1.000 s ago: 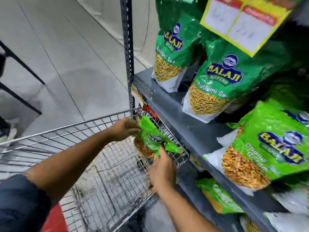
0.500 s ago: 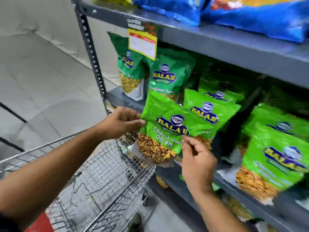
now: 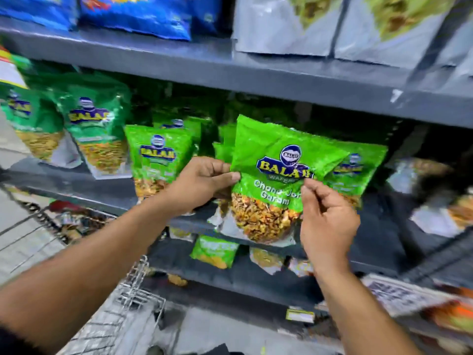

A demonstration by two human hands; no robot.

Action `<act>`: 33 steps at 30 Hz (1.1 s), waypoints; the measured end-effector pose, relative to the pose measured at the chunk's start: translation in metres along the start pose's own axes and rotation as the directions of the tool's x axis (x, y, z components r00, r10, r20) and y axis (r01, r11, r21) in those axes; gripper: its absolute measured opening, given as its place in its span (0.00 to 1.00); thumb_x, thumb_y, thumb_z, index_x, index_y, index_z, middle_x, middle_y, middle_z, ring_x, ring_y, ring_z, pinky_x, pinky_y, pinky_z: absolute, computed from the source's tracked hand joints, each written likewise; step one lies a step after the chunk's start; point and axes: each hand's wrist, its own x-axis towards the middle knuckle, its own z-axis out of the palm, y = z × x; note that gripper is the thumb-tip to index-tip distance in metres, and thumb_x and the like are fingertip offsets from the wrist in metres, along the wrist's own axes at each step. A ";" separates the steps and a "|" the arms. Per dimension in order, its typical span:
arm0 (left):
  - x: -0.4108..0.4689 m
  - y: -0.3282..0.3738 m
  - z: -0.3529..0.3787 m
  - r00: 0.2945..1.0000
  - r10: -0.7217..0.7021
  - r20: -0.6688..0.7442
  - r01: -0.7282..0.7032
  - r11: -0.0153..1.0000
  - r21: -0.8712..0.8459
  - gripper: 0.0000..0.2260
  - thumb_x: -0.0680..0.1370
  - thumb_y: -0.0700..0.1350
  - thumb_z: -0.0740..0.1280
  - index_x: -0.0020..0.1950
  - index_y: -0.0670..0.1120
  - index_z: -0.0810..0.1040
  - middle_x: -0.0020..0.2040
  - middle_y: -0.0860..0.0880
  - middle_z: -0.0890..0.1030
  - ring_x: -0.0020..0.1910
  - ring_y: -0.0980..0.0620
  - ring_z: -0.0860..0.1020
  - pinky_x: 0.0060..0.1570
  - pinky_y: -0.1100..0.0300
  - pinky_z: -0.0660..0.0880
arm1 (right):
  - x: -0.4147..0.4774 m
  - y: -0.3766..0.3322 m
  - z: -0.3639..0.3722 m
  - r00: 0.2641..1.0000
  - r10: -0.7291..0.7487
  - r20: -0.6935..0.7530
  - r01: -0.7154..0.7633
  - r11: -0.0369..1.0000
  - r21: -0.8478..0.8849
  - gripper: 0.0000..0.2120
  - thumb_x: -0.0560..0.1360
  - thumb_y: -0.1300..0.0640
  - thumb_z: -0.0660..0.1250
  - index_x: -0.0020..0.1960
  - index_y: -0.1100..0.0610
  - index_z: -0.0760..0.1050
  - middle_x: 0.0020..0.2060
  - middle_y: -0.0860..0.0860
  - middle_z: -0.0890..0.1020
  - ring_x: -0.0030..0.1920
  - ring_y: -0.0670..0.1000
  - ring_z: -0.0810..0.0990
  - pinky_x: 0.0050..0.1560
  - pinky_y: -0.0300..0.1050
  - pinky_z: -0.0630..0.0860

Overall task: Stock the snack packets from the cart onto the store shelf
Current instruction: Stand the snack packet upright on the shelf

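Note:
I hold a bright green Chana Jor Garam snack packet upright in front of the grey middle shelf. My left hand pinches its left edge. On its right side, below the logo, my right hand grips it with thumb and fingers. Matching green packets stand on the shelf to the left, and another sits just behind the held one. The wire cart is at the lower left, below my left forearm.
Darker green sev packets stand at the shelf's left end. Blue packets and grey pouches fill the upper shelf. Small packets lie on the lower shelf. A dark gap lies right of the held packet.
Both hands lifted the packet out of the cart, up and to the right, to the front of the middle shelf. My view swung from the cart to the shelf.

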 end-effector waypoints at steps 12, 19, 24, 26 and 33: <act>0.063 -0.035 0.159 0.990 -0.141 -0.003 0.141 0.990 0.010 0.17 0.77 0.40 0.66 0.29 0.48 0.66 0.26 0.49 0.65 0.31 0.51 0.64 0.40 0.56 0.67 | 0.052 0.077 -0.114 0.986 0.112 -0.121 -0.145 0.934 -0.326 0.09 0.74 0.59 0.65 0.52 0.54 0.81 0.47 0.51 0.85 0.43 0.42 0.80 0.49 0.31 0.72; 0.069 -0.054 0.184 0.970 -0.222 -0.102 0.214 0.973 -0.084 0.07 0.77 0.40 0.67 0.40 0.40 0.76 0.29 0.50 0.74 0.32 0.53 0.70 0.44 0.55 0.70 | 0.062 0.102 -0.118 0.988 0.110 -0.113 -0.147 0.898 -0.414 0.09 0.75 0.59 0.65 0.52 0.54 0.81 0.48 0.53 0.85 0.39 0.44 0.78 0.42 0.19 0.64; 0.068 -0.055 0.186 0.967 -0.233 -0.107 0.221 0.969 -0.112 0.11 0.77 0.39 0.65 0.35 0.46 0.74 0.26 0.54 0.76 0.26 0.57 0.70 0.40 0.57 0.70 | 0.063 0.105 -0.118 0.991 0.094 -0.099 -0.126 0.904 -0.408 0.09 0.75 0.60 0.65 0.52 0.54 0.81 0.43 0.48 0.84 0.31 0.30 0.75 0.37 0.14 0.60; 0.068 -0.057 0.186 0.968 -0.229 -0.104 0.219 0.970 -0.106 0.09 0.77 0.40 0.66 0.37 0.45 0.75 0.35 0.46 0.79 0.34 0.51 0.73 0.44 0.54 0.72 | 0.064 0.106 -0.119 0.993 0.078 -0.090 -0.109 0.905 -0.412 0.09 0.74 0.60 0.65 0.51 0.53 0.81 0.44 0.48 0.84 0.36 0.35 0.77 0.40 0.14 0.61; 0.069 -0.069 0.182 0.973 -0.210 -0.100 0.201 0.975 -0.095 0.03 0.76 0.43 0.69 0.43 0.48 0.80 0.40 0.51 0.82 0.38 0.55 0.78 0.53 0.54 0.77 | 0.070 0.104 -0.124 0.994 0.068 -0.089 -0.091 0.951 -0.296 0.11 0.71 0.59 0.68 0.40 0.42 0.74 0.35 0.37 0.78 0.34 0.36 0.77 0.35 0.23 0.69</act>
